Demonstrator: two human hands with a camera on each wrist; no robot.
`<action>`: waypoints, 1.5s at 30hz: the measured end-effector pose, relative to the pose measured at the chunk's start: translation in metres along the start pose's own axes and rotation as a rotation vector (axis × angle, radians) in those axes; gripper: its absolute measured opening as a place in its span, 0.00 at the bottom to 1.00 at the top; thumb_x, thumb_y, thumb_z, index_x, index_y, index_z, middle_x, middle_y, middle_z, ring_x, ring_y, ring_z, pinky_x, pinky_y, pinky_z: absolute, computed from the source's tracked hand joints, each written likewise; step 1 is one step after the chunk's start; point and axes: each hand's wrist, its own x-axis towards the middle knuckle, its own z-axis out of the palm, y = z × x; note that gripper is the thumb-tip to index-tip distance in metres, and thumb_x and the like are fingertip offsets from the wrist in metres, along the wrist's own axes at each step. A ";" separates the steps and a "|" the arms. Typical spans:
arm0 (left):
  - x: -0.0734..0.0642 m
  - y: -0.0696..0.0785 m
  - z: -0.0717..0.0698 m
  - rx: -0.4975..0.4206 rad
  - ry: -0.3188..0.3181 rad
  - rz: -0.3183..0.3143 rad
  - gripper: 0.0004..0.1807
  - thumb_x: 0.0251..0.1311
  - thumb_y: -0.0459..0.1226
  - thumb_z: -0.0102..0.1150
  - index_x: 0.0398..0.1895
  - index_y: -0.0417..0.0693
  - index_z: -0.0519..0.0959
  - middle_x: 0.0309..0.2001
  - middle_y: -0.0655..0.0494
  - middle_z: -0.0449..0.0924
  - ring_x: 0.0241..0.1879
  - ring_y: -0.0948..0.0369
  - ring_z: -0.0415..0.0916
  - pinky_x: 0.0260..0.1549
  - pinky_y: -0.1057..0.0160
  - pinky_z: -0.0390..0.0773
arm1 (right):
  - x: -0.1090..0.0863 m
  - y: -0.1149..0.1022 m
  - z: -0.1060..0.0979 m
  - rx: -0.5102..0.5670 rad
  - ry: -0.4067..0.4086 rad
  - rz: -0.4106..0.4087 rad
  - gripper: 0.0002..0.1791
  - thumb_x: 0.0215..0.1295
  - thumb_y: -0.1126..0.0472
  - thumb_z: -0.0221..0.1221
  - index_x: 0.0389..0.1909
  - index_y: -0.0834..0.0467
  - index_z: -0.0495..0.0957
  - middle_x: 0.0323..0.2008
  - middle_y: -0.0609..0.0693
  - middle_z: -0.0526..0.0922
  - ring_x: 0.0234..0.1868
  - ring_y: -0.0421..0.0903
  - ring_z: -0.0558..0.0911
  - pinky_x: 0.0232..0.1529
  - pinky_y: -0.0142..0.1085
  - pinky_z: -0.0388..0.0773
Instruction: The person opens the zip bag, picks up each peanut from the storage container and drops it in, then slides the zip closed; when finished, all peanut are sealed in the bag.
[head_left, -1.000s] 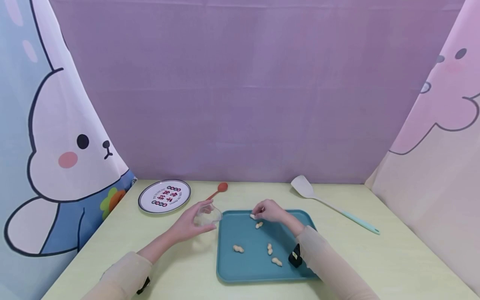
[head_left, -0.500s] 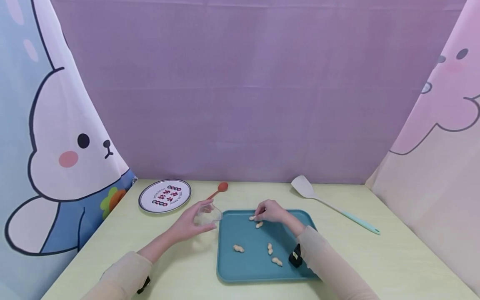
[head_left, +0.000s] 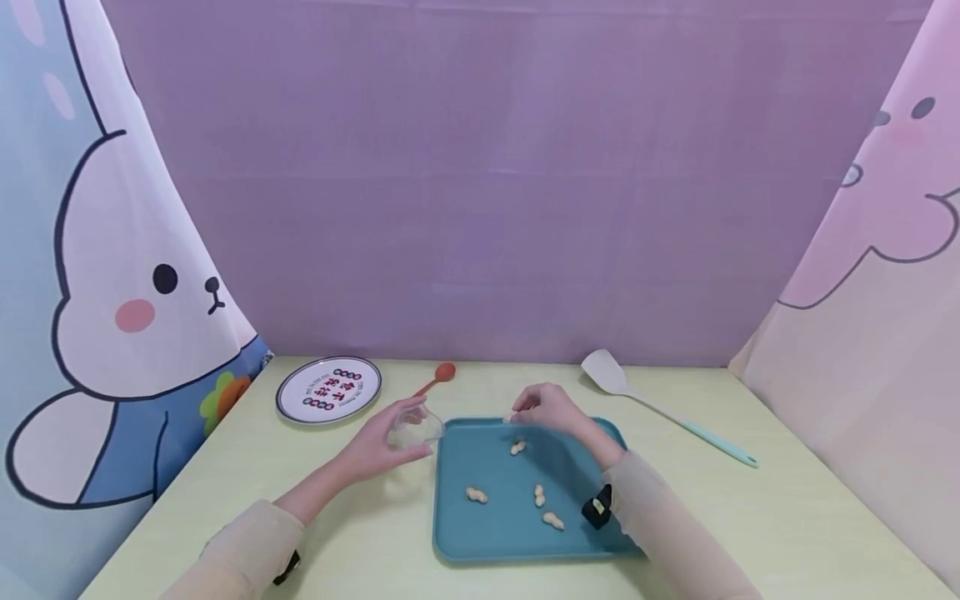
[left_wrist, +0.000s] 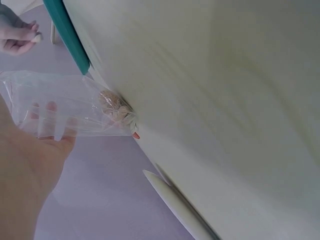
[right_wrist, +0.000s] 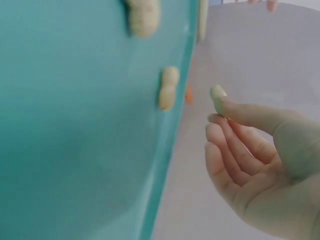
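My left hand point(head_left: 373, 446) holds a clear plastic bag point(head_left: 417, 427) at the left edge of the teal tray point(head_left: 498, 537), its fingers and thumb around the mouth. In the left wrist view several peanuts point(left_wrist: 117, 111) lie bunched at the bag's far end. Over the tray's back edge, my right hand point(head_left: 553, 408) pinches a peanut point(right_wrist: 218, 96) between thumb and fingertips, raised above the tray. Several more peanuts lie on the tray: one near the back point(head_left: 517, 448), one at the left point(head_left: 476, 495), and others toward the front right, such as this peanut point(head_left: 553, 521).
A white plate point(head_left: 328, 392) with red print lies at the back left. Beside it is a red spoon point(head_left: 444, 373), its handle partly behind the left hand. To the right of the tray rests a white spatula point(head_left: 607, 375) with a mint handle. A purple curtain point(head_left: 480, 208) hangs behind the table.
The right hand has taken hold of the peanut at the tray's back edge and lifted it upward. My left hand and the bag have stayed in place.
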 end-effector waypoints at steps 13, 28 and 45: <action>0.000 0.002 -0.001 -0.009 0.003 0.014 0.41 0.47 0.45 0.71 0.64 0.41 0.65 0.51 0.52 0.77 0.52 0.55 0.76 0.57 0.47 0.72 | -0.002 -0.041 0.008 0.114 0.109 -0.148 0.09 0.60 0.58 0.62 0.38 0.59 0.82 0.32 0.50 0.85 0.31 0.39 0.81 0.32 0.29 0.79; 0.000 0.000 -0.001 0.000 0.002 0.001 0.43 0.47 0.48 0.70 0.65 0.42 0.64 0.51 0.55 0.77 0.53 0.55 0.75 0.56 0.46 0.72 | 0.007 -0.083 0.040 0.217 0.105 -0.225 0.09 0.59 0.56 0.64 0.38 0.56 0.82 0.32 0.48 0.85 0.32 0.48 0.82 0.32 0.28 0.79; 0.000 0.001 -0.003 0.009 0.003 -0.001 0.42 0.49 0.48 0.69 0.65 0.42 0.64 0.52 0.55 0.76 0.53 0.55 0.74 0.54 0.46 0.73 | 0.010 -0.097 0.056 0.230 0.057 -0.181 0.09 0.60 0.56 0.63 0.38 0.54 0.83 0.31 0.46 0.84 0.29 0.37 0.79 0.31 0.29 0.78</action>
